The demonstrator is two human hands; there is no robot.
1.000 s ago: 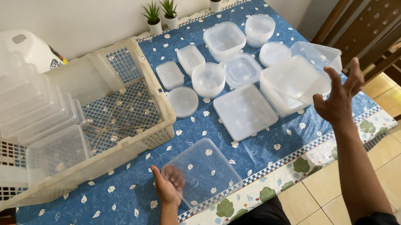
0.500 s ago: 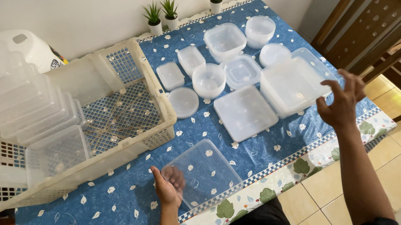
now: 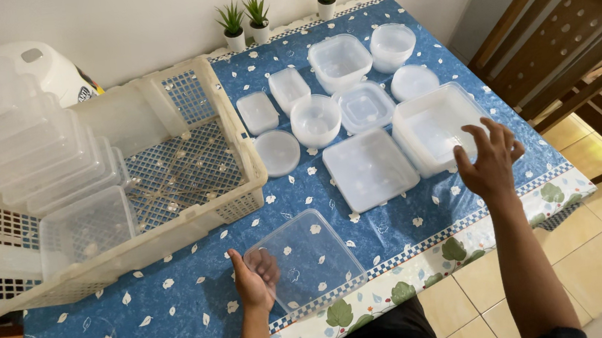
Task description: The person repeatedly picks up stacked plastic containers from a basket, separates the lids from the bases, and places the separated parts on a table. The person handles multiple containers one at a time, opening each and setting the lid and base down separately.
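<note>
My left hand (image 3: 256, 276) curls over the left rim of a clear rectangular container (image 3: 315, 262) that lies near the front edge of the table with its blue leaf-print cloth (image 3: 182, 318). My right hand (image 3: 489, 159) hovers open with fingers spread and holds nothing. It is just in front of a large clear rectangular tub (image 3: 436, 127) at the right side of the table. A flat rectangular lid (image 3: 369, 169) lies to the left of that tub.
Several more clear tubs, bowls and lids (image 3: 314, 118) sit toward the far side. A white lattice basket (image 3: 187, 167) at the left holds a stack of clear containers (image 3: 28, 162). Three small potted plants (image 3: 257, 15) line the far edge. A wooden chair (image 3: 572, 32) stands at the right.
My right hand has set the large tub down at the right of the table, let go and drawn back toward me. My left hand stays on the near container.
</note>
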